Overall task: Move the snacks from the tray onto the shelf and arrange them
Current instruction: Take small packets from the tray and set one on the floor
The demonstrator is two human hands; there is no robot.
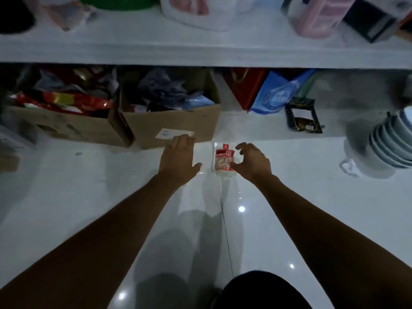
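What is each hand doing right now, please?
Left hand: open, holding nothing.
Right hand: open, fingers loosely curled beside the packet, not gripping it.

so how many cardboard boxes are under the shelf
2. One cardboard box sits at the left under the shelf, filled with red packets; the second box stands right beside it, just beyond the left hand. Others may be hidden in the dark, blurred left edge.
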